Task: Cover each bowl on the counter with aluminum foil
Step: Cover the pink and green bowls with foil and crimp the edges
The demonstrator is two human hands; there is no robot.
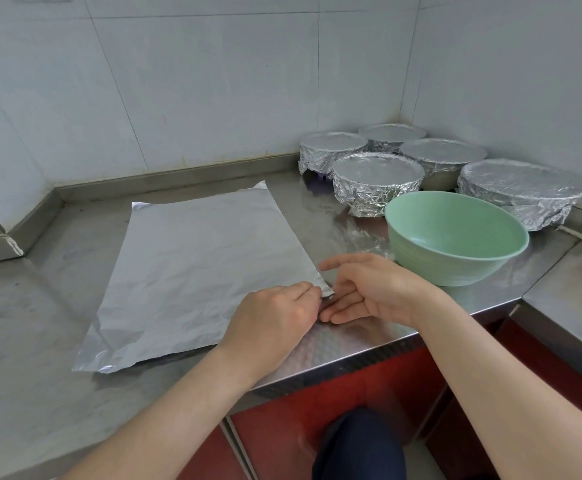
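A flat sheet of aluminum foil point(196, 271) lies on the steel counter point(23, 323). My left hand point(272, 320) rests on the sheet's near right corner, its fingertips at the lifted corner tip. Just right of that corner, my right hand point(369, 289) hovers palm up with straight fingers, holding nothing. An uncovered green bowl point(456, 237) stands upright to the right of the sheet, behind my right hand. Several bowls wrapped in foil point(376, 185) are grouped in the back right corner.
Tiled walls close the counter at the back and right. The counter's front edge point(352, 362) runs just under my hands, with red cabinet fronts point(317, 427) below. A second steel surface point(577, 299) adjoins at the right.
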